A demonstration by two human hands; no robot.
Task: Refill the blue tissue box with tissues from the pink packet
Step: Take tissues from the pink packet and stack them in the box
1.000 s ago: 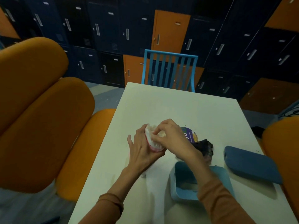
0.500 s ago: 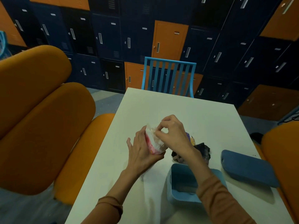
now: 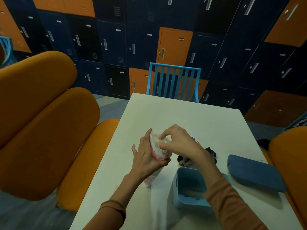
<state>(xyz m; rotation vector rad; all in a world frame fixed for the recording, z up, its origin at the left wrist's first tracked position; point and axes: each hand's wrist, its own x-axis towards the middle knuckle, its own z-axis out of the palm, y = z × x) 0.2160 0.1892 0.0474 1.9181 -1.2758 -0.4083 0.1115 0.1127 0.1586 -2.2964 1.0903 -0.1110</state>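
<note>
1. Left hand [image 3: 147, 156] grips the pink packet [image 3: 158, 151] upright, probably steadying it.
2. Right hand [image 3: 181, 143] pinches the packet's top; film or tissue, cannot tell.
3. Blue tissue box [image 3: 191, 203] sits open under the right forearm, ready for filling; its lid [image 3: 254, 173] lies apart, further right.

A white rectangular table [image 3: 182, 113] fills the middle; a blue slatted chair [image 3: 173, 80] stands at its far end; a padded orange seat [image 3: 41, 130] sits left; navy and orange metal lockers [image 3: 116, 47] line the wall; a crumpled black item [image 3: 211, 153] lies on the table.
</note>
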